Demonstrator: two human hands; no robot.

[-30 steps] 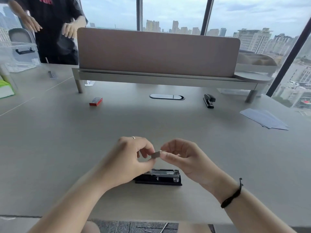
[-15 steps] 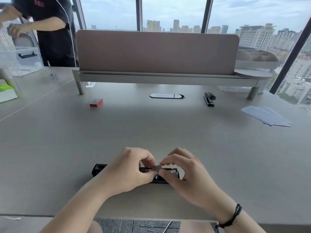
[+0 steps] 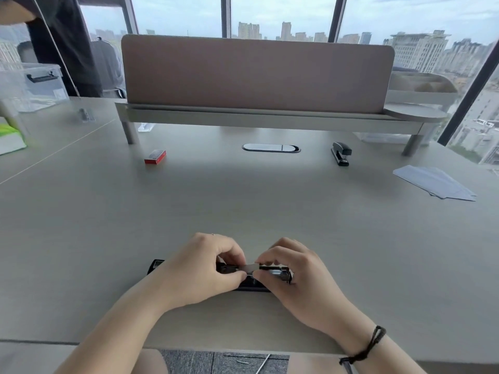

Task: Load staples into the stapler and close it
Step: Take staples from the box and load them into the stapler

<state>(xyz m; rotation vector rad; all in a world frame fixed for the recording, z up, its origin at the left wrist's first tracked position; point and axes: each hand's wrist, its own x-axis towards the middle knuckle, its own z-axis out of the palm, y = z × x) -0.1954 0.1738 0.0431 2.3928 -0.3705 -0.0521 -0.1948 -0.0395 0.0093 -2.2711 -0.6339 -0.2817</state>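
A black stapler (image 3: 280, 273) lies opened flat near the desk's front edge, its metal channel facing up and its lid end (image 3: 156, 265) sticking out to the left. A short grey strip of staples (image 3: 251, 268) rests right over the channel. My left hand (image 3: 201, 268) pinches the strip's left end between thumb and fingers. My right hand (image 3: 290, 271) pinches the right end and covers part of the stapler. Whether the strip sits inside the channel is hidden by my fingers.
A red staple box (image 3: 155, 157) lies at the far left, a second black stapler (image 3: 341, 153) at the far right, and white sheets of paper (image 3: 434, 182) beyond it. A desk divider with a shelf (image 3: 256, 76) runs across the back. Another person (image 3: 62, 36) stands at the upper left.
Both hands have come down from above the desk with the staple strip, which now lies along the stapler's open channel. The view tilted, so the lid end shows at left.
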